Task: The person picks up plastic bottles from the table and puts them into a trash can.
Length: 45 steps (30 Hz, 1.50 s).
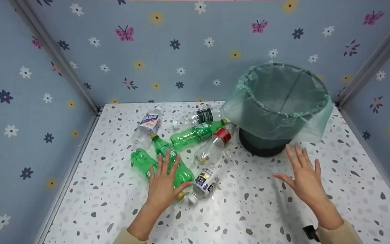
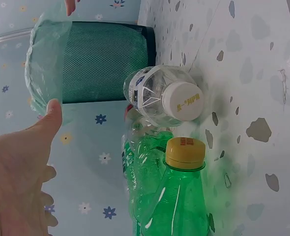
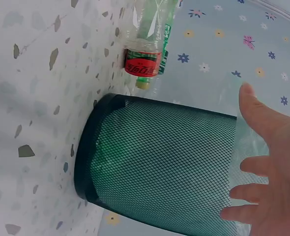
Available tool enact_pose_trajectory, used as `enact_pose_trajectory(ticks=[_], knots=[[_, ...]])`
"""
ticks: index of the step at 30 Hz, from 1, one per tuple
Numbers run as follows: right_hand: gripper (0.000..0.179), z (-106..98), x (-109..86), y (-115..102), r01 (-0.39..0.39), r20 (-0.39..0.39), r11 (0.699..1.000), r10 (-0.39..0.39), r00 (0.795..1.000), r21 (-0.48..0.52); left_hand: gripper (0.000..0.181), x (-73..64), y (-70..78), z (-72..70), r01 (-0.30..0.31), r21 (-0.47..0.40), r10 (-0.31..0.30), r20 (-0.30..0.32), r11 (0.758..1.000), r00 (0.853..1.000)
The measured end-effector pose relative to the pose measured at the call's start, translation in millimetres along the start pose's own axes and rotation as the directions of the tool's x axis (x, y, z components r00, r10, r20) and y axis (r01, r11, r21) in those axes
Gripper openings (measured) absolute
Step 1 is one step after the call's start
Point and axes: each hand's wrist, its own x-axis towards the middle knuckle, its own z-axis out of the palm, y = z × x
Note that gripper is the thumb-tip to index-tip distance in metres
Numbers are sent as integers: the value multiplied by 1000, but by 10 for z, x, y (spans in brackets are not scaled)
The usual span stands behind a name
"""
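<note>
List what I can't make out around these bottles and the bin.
Much of the leftmost green bottle: head view, behind the left hand.
Floor of the mesh bin: head view, hidden by its near wall and the liner.
Part of the bin's side: right wrist view, cut off by the bottom edge.
Small print on the white-and-purple label: head view, too small.

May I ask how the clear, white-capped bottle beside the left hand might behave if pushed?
The white-capped bottle looks empty, so it is probably light. Lying on its side and rounded, it may roll. Its plastic looks thin, so it could dent.
</note>
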Motion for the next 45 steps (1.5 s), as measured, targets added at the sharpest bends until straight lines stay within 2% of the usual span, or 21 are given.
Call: enact_pose_trajectory(ticks=[5,8,13,20,22,25,29,33,36,41,45], knots=[[86,-122,24,-29,2,-60,1000,-1,998,14,88,3,-17,-3,23,-12,-23,-9,1000,1000],[83,-210,58,-43,19,-129,999,-15,991,35,88,16,-30,-5,37,-28,-38,-28,999,999],[73,-371,126,-56,63,-258,996,-43,965,68,90,42,-57,-10,77,-60,-80,-62,995,995],[59,-619,236,-51,78,-392,994,-42,919,76,87,69,-144,0,108,-121,-128,-165,987,978],[56,-692,287,-33,78,-419,995,-42,907,69,85,78,-183,1,143,-141,-166,-172,980,971],[53,-797,384,6,65,-447,997,-35,894,52,81,93,-250,1,216,-163,-240,-146,963,960],[48,-912,525,72,20,-459,999,2,889,43,77,111,-338,4,305,-194,-328,-104,933,939],[44,-1003,694,146,-16,-463,999,37,885,49,77,123,-422,15,364,-218,-392,-103,906,914],[43,-1066,833,207,-39,-455,998,58,889,51,80,134,-483,34,392,-242,-426,-103,887,899],[44,-1132,1066,307,-98,-406,993,115,907,63,83,156,-588,91,436,-301,-478,-81,848,874],[45,-1163,1237,365,-153,-358,986,165,919,61,84,160,-665,133,492,-338,-533,-37,802,845]])
